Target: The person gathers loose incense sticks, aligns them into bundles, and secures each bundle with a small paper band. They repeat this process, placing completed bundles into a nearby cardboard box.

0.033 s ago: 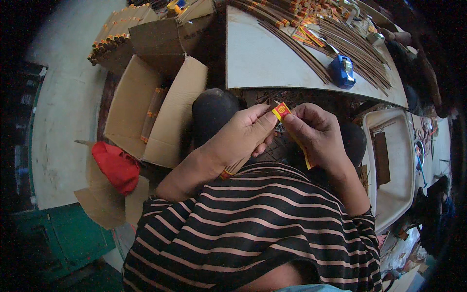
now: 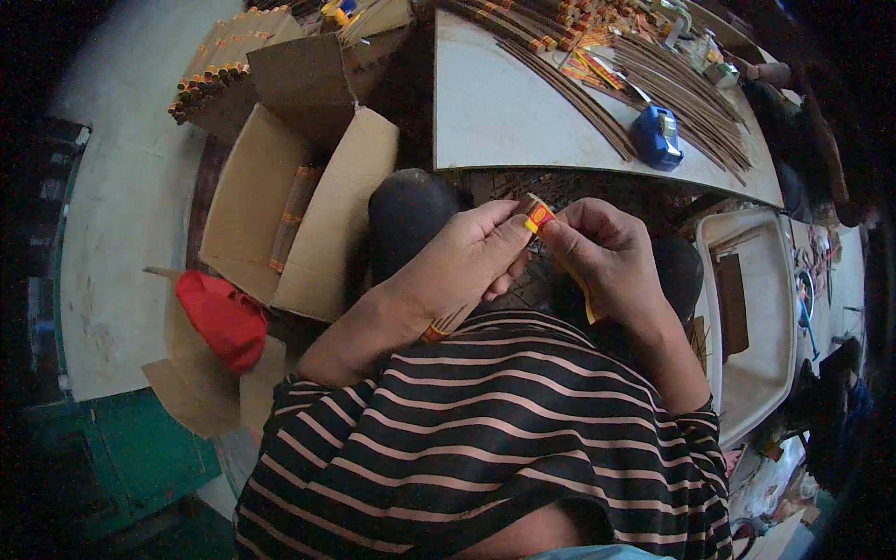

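Note:
Between my knees, my left hand (image 2: 457, 254) is closed round a bundle of brown incense sticks (image 2: 528, 203). The bundle runs beneath the palm, and its lower end shows by my wrist with a red and yellow band. My right hand (image 2: 602, 247) pinches a red and yellow paper strip (image 2: 539, 220) against the upper end, where my left thumb also presses. The strip lies across the bundle there, and its loose yellow-edged length hangs below my right fingers. My hands hide most of the bundle and part of the strip.
A pale table (image 2: 485, 117) ahead bears loose sticks, bundles and a blue tape dispenser (image 2: 658, 140). An open cardboard box (image 2: 341, 201) with banded bundles (image 2: 296, 219) stands left, near a red cloth (image 2: 219, 322). A white tub (image 2: 779, 373) is at right; another person's hand (image 2: 773, 73) shows far right.
The strip's end has turned down over the bundle's upper end and lies flatter against it, so more of the stick tips show. My hands have hardly moved.

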`<state>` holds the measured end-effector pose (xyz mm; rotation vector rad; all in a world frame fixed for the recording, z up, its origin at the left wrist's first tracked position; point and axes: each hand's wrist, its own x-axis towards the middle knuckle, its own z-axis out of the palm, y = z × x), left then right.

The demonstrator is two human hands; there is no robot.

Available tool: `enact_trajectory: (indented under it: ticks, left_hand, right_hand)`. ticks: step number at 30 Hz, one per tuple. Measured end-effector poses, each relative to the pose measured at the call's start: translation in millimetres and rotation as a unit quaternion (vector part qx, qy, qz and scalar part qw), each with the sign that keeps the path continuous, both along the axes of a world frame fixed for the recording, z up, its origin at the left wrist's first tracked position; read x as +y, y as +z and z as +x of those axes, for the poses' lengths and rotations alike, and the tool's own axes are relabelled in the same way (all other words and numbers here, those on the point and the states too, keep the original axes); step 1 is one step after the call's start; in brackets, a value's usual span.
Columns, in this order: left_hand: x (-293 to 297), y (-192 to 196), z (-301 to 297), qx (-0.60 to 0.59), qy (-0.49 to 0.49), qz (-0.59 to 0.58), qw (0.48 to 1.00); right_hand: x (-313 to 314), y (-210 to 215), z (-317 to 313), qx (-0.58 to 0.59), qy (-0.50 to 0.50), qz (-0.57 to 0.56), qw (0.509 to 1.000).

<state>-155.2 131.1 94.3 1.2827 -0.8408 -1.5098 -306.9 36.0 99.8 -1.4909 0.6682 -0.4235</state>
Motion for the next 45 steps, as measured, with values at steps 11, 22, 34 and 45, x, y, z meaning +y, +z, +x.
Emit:
enact_trajectory:
  ticks: [11, 22, 34, 45]
  left_hand:
    - [-2, -2, -4, -0.002, -0.002, -0.004, 1.000]
    - [1, -7, -4, 0.017, -0.011, -0.047, 0.999]
    - [-3, -6, -11, -0.019, 0.007, -0.036, 0.999]
    - [-4, -4, -11, 0.012, 0.011, -0.017, 1.000]
  right_hand:
    - [-5, -3, 2, 0.044, -0.016, -0.064, 0.997]
    - [-5, 6, 3, 0.069, -0.003, -0.043, 0.997]
    - [-8, 2, -1, 0.063, 0.005, -0.057, 0.996]
    - [-10, -5, -7, 0.041, 0.009, -0.045, 0.998]
